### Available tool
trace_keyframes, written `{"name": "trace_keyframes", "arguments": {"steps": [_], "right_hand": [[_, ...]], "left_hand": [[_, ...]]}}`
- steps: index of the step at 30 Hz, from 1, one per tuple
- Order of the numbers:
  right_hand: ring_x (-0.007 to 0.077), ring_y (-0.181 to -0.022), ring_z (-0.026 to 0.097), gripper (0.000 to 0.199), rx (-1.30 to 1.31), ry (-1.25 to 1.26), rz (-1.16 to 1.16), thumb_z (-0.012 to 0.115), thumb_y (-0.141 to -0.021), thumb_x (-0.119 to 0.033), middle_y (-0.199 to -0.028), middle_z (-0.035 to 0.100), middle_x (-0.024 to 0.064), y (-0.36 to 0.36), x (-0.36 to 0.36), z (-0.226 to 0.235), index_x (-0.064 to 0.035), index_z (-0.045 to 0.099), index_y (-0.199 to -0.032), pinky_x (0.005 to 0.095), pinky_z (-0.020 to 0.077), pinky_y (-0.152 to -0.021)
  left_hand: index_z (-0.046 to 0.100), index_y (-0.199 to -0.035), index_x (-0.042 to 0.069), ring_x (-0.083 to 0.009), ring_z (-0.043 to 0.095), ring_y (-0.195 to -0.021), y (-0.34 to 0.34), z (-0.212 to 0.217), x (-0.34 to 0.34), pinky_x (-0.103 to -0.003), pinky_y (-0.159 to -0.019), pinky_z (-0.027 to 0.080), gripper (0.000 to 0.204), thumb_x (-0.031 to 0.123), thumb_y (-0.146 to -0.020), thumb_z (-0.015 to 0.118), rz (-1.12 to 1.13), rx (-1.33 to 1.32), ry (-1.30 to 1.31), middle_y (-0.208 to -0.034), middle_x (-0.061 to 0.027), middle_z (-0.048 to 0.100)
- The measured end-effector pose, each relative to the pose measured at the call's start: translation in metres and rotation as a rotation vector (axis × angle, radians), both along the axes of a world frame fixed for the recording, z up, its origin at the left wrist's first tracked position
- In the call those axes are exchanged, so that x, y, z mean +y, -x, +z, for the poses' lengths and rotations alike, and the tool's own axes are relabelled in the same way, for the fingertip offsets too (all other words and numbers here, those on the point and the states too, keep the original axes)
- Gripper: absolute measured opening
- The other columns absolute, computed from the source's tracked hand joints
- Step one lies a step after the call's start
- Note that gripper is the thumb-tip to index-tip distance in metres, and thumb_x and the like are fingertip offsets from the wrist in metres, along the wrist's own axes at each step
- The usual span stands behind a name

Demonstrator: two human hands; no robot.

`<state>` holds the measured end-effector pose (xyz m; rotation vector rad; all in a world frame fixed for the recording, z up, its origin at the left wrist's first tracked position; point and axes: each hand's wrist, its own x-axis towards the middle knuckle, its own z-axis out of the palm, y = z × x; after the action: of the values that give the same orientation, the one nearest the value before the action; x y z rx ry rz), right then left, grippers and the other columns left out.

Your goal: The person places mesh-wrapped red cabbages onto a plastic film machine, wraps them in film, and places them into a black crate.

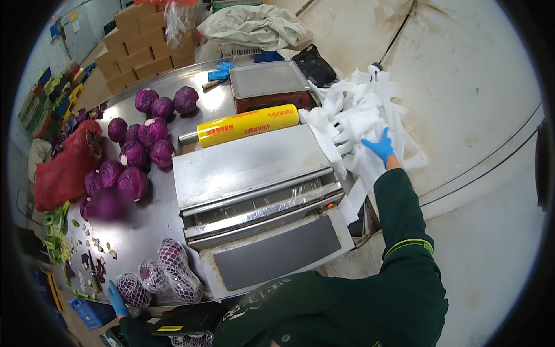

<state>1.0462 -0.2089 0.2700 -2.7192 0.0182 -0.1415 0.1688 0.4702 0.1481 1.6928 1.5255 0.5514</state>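
My right hand (380, 146), in a blue glove, reaches out over a heap of white foam net sleeves (361, 118). Its fingers are spread and rest on the heap, with no sleeve clearly gripped. Low at the left, my left hand (117, 299), also gloved in blue, is at the table's front edge with fingers stretched out, beside a netted red cabbage (133, 290). More cabbages in white netting (177, 269) lie just right of it. Between my hands stands a metal film-wrapping machine (254, 168) with a yellow roll of cling film (248, 126) along its back.
Several bare red cabbages (153, 132) cover the table's left half; one is blurred. A red mesh sack (69, 168), green leaf trimmings (56, 237) and a knife (92, 270) lie farther left. Behind the machine are a scale (269, 80) and a black bag (315, 65). Cardboard boxes (144, 49) are stacked beyond.
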Motion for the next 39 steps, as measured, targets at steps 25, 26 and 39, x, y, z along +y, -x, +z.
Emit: {"name": "trace_keyframes", "arguments": {"steps": [25, 26, 39], "right_hand": [[0.0254, -0.112, 0.053, 0.074, -0.085, -0.522, 0.396, 0.059, -0.072, -0.008, -0.130, 0.050, 0.0199, -0.068, -0.010, 0.088, 0.0119, 0.031, -0.138, 0.0327, 0.0432, -0.095], [0.0222, -0.108, 0.055, 0.068, -0.144, -0.523, 0.454, 0.056, -0.074, -0.005, -0.126, 0.054, 0.0168, -0.055, 0.015, 0.109, 0.0095, 0.037, -0.137, 0.0307, 0.0442, -0.093], [0.0207, -0.112, 0.054, 0.056, -0.214, -0.321, 1.683, 0.056, -0.073, -0.001, -0.119, 0.059, 0.0103, 0.404, 0.570, 0.231, -0.0048, 0.052, -0.129, 0.0329, 0.0395, -0.099]], "left_hand": [[0.059, -0.121, 0.007, -0.0114, 0.061, -0.083, -0.087, 0.177, -0.066, -0.024, -0.070, 0.045, 0.038, 0.029, -0.090, 0.062, 0.087, -0.268, 0.032, -0.101, -0.0016, 0.063], [0.058, -0.122, 0.007, -0.0112, 0.061, -0.084, -0.089, 0.176, -0.060, -0.024, -0.070, 0.045, 0.039, 0.029, -0.090, 0.062, 0.023, -0.289, 0.045, -0.102, -0.0019, 0.063], [0.048, -0.133, 0.002, -0.0144, 0.056, -0.109, -0.081, 0.156, -0.058, -0.027, -0.096, 0.044, 0.039, 0.012, -0.095, 0.054, -0.483, -0.455, 0.176, -0.119, -0.0076, 0.058]]}}
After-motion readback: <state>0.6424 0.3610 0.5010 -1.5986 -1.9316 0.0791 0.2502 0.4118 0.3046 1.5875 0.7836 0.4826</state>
